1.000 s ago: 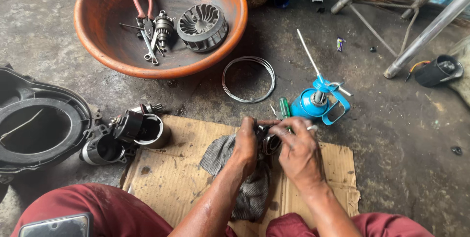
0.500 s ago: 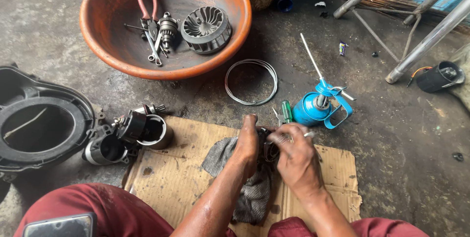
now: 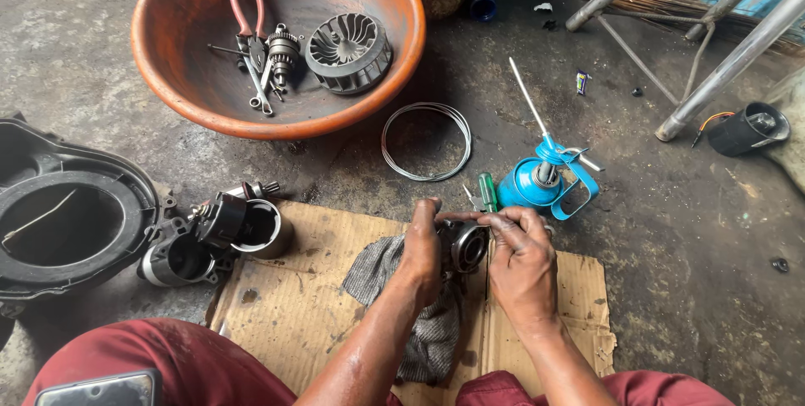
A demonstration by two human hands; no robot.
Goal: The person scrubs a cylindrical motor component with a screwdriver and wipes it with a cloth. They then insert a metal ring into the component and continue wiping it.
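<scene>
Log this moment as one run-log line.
left hand: grips metal part | right hand: fingers on part | under: rag, cardboard | near: blue oiler

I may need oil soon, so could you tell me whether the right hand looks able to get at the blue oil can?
Probably yes: the blue oil can stands just beyond the right hand with nothing between, though that hand holds a round metal part.

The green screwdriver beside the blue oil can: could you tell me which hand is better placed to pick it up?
Probably the right hand: its fingers lie just below the green screwdriver, while the left hand grips the round metal part.
</scene>
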